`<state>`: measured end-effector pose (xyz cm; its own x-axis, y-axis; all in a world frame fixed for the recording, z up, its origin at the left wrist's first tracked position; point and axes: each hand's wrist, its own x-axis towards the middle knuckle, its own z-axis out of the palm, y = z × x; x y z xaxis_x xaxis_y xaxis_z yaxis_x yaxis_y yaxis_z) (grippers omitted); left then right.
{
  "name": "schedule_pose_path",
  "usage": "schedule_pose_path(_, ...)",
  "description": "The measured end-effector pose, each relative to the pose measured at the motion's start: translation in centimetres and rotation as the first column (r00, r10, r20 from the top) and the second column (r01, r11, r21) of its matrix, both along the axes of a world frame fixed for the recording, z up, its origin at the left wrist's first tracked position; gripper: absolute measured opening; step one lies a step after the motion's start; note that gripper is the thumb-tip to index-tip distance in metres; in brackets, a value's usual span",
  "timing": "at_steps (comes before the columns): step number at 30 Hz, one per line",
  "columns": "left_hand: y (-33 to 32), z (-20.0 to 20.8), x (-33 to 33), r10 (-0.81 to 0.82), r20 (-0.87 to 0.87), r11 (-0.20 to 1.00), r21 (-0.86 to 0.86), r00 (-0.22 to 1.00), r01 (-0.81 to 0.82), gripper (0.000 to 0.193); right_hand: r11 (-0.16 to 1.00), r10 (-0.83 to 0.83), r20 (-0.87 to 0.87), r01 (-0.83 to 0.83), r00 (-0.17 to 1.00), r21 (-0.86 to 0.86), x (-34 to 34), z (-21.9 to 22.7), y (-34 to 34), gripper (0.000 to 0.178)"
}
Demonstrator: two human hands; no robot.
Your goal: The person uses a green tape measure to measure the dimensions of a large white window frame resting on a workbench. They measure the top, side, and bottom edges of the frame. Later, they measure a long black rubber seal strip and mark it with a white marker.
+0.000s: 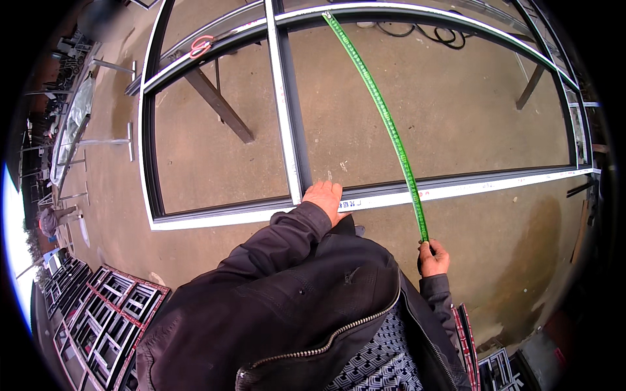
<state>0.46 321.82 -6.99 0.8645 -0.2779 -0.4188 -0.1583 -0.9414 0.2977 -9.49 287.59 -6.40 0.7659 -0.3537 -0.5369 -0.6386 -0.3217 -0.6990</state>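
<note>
A large window frame (222, 217), dark with white-filmed faces, stretches across in front of me. My left hand (323, 197) lies on its near rail, where the upright divider (282, 104) meets it, fingers extended over the bar. In my right hand (433, 259), fingers closed, is the near end of a green tape measure (385, 117). Its blade runs over the near rail and reaches the far rail, bowing slightly. The tape's case is mostly hidden by my hand. Red-handled scissors (201, 46) rest on the far rail, left of the divider.
A dark support leg (218, 104) shows through the left opening. Black cable (443, 36) lies on the floor beyond. Stacked frames (107, 326) lean at lower left. Metal stands (111, 141) line the left side, where another person (51, 221) bends over.
</note>
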Motion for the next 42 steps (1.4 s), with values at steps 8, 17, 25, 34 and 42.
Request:
schedule_pose_path(8, -0.3, 0.1, 1.4, -0.009, 0.02, 0.999, 0.051, 1.0, 0.008, 0.065, 0.994, -0.06, 0.037, 0.063, 0.998, -0.086, -1.0, 1.9, 6.6, 0.017)
schedule_pose_path(17, 0.0, 0.8, 1.2, -0.056, 0.093, 0.968, -0.238, 0.994, 0.077, 0.079, 0.989, -0.129, 0.034, 0.131, 0.991, -0.071, -5.5, 1.5, 10.9, 0.02)
schedule_pose_path(25, -0.2, 3.5, 4.7, 0.233, 0.308, 0.881, -0.468, 0.923, -0.066, 0.039, 0.988, -0.142, -0.046, 0.138, 0.989, -0.073, -4.1, 6.3, 10.7, 0.021)
schedule_pose_path(34, 1.4, 4.4, 10.4, 0.408, 0.143, 0.752, -0.612, 0.901, -0.244, 0.03, 0.985, -0.174, -0.094, 0.173, 0.98, -0.01, -4.2, 8.3, 13.7, 0.022)
schedule_pose_path(42, 3.5, 2.4, 13.9, 0.407, 0.155, 0.724, -0.655, 0.9, -0.215, 0.028, 0.969, -0.24, -0.154, 0.246, 0.959, 0.02, -3.3, 6.1, 18.1, 0.022)
